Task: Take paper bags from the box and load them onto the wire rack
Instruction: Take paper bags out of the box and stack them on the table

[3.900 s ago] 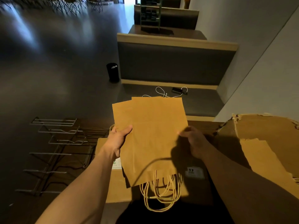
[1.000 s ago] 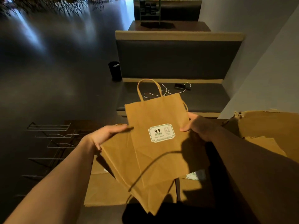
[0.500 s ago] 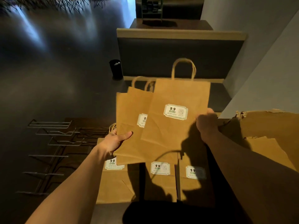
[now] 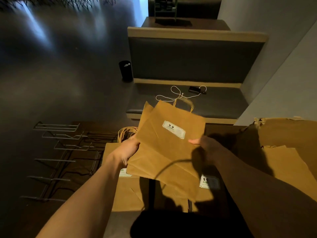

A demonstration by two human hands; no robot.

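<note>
I hold a small stack of flat brown paper bags (image 4: 164, 148) above the table, label side up, handles pointing away from me. My left hand (image 4: 127, 151) grips the stack's left edge, and my right hand (image 4: 204, 146) pinches its right edge. More flat bags (image 4: 127, 194) with white labels lie on the table under the stack. The torn cardboard box (image 4: 283, 134) stands open at the right with a bag inside. The wire rack (image 4: 63, 152) lies at the left of the table with nothing in its slots.
Beyond the table is a dark booth seat (image 4: 188, 102) with a phone (image 4: 194, 90) and a white cable on it. A black bin (image 4: 126, 71) stands on the floor to the left of the booth. A grey wall runs along the right.
The bags were fanned apart and held upright; now they are drawn together into one overlapping stack, lowered and tilted flatter over the table. Both hands moved closer together.
</note>
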